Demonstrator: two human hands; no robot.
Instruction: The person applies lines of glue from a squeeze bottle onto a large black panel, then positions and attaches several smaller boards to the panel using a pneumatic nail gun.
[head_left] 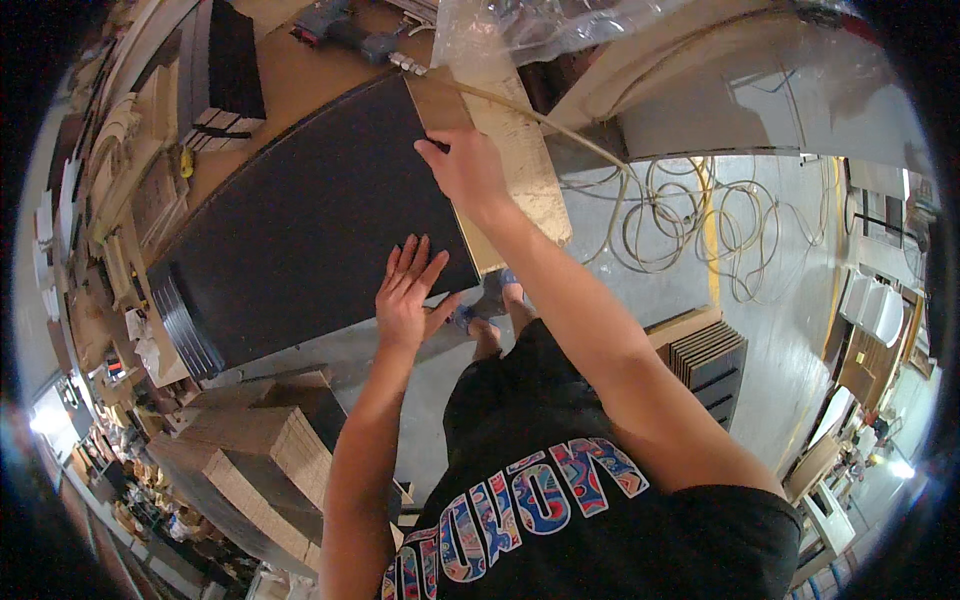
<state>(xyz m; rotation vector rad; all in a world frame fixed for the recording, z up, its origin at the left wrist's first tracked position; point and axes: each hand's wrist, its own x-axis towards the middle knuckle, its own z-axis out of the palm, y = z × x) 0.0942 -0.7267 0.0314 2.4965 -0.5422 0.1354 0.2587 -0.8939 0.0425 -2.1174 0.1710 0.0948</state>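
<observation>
A wide black panel (310,230) lies in front of me on a brown work surface (285,55). My left hand (408,295) rests flat near the panel's close right corner, fingers apart. At the panel's right edge, my right hand (468,175) is closed, its thumb reaching over the black face. Its other fingers curl down by the edge and are partly hidden. A light wooden board (520,165) shows beneath and to the right of that hand. Several thin black strips (188,320) lie together at the panel's left end.
An air-powered tool (345,35) lies beyond the panel. Its pale hose (545,120) drops to loose coils (690,225) on the floor. Clear plastic wrap (540,30) hangs at the top. Stacked boards stand at left (240,470) and right (705,365).
</observation>
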